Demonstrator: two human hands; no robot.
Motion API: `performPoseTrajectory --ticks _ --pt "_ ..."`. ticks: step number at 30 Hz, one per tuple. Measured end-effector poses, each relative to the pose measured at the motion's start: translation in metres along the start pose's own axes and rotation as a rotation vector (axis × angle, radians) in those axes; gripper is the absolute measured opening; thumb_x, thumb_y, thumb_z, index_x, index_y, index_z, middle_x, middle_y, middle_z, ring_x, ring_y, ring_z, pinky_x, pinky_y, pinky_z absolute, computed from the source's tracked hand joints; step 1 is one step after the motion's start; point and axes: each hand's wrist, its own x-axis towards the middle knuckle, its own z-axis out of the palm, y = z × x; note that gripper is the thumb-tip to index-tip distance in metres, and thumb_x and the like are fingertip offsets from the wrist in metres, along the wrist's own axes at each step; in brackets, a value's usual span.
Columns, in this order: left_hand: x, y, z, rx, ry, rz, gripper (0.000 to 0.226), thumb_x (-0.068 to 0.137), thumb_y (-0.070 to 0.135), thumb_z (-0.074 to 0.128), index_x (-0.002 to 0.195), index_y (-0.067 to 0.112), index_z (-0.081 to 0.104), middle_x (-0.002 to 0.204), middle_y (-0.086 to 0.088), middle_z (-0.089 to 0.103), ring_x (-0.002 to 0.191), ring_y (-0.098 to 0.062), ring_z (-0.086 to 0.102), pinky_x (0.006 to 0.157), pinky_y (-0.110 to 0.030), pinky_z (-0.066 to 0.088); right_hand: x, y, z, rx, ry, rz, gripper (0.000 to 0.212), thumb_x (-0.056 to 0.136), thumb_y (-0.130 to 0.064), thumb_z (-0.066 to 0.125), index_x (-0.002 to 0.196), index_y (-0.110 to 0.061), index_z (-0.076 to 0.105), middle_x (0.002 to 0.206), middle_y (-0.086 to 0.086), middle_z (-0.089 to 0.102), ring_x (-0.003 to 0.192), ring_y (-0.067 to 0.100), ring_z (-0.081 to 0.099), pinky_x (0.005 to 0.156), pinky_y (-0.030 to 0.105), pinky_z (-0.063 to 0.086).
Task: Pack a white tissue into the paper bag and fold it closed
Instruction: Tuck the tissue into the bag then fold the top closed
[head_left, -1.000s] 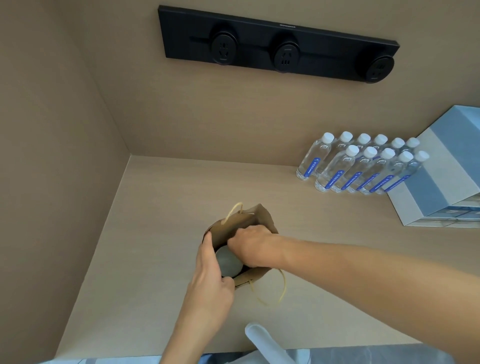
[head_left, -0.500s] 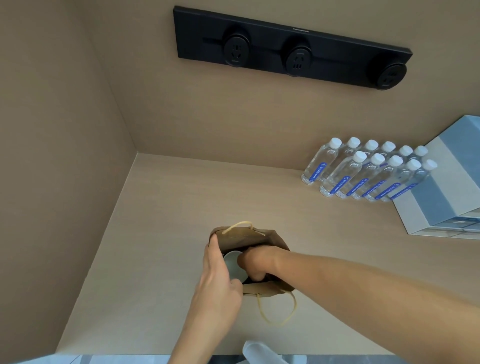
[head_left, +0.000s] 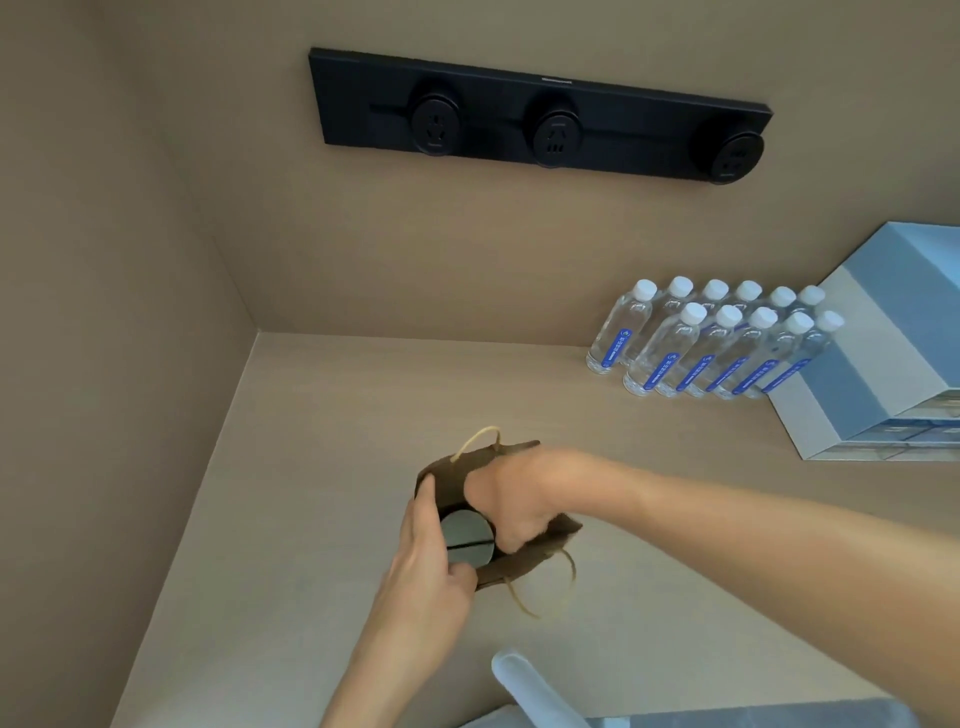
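Note:
A brown paper bag (head_left: 457, 475) with tan string handles stands open on the beige counter. Inside its mouth I see a round pale grey-white tissue pack (head_left: 466, 535) with a dark slit across its top. My left hand (head_left: 421, 566) pinches the bag's left rim, thumb on the near edge. My right hand (head_left: 511, 501) reaches into the mouth from the right, fingers curled down beside the tissue pack, which it touches. The bag's lower part is hidden by my hands.
Several water bottles (head_left: 711, 343) stand in rows at the back right beside a blue-and-white box (head_left: 883, 358). A black socket strip (head_left: 540, 117) is on the back wall. A side wall closes the left. A white object (head_left: 524, 680) sits at the near edge.
My right hand has pushed deeper into the bag and the tissue pack sits lower, its round top now showing. The view has shifted slightly.

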Motion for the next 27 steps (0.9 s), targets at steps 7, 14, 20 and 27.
performPoseTrajectory --ticks 7,14,20,27 --pt "0.001 -0.001 0.001 0.013 -0.041 -0.007 0.093 0.083 -0.001 0.043 0.152 0.038 -0.006 0.157 0.008 0.026 0.128 -0.019 0.044 0.098 -0.027 0.039 0.049 -0.019 0.034 0.109 -0.016 0.049 0.029 0.091 0.0 0.055 0.119 -0.002 0.062 0.067 0.005 0.047 0.051 0.017 0.044 0.04 0.027 0.032" --pt "0.001 0.001 -0.002 0.024 -0.026 -0.061 0.092 0.085 0.005 0.045 0.148 0.047 -0.007 0.149 0.004 0.037 0.094 -0.021 0.06 0.07 -0.025 0.044 0.074 -0.006 0.058 0.179 -0.037 0.08 0.028 0.094 -0.007 0.054 0.121 -0.002 0.061 0.123 0.017 0.063 0.109 0.031 0.061 0.079 0.034 0.047" --pt "0.001 0.005 -0.002 0.038 -0.031 -0.053 0.087 0.086 0.009 0.046 0.149 0.047 -0.002 0.146 -0.002 0.042 0.11 -0.031 0.059 0.081 -0.033 0.049 0.046 -0.01 0.042 0.203 0.001 0.093 0.026 0.093 -0.003 0.057 0.119 -0.002 0.062 0.1 0.014 0.066 0.094 0.03 0.065 0.075 0.036 0.051" --pt "0.0 0.01 -0.015 -0.077 -0.038 0.038 0.07 0.093 0.017 0.049 0.131 0.067 0.02 0.136 0.024 0.045 0.112 -0.003 0.058 0.099 -0.036 0.048 -0.066 0.033 0.03 1.184 0.566 -0.171 0.02 0.091 -0.005 0.052 0.082 -0.016 0.066 0.076 0.004 0.067 0.058 0.012 0.06 0.055 0.022 0.049"
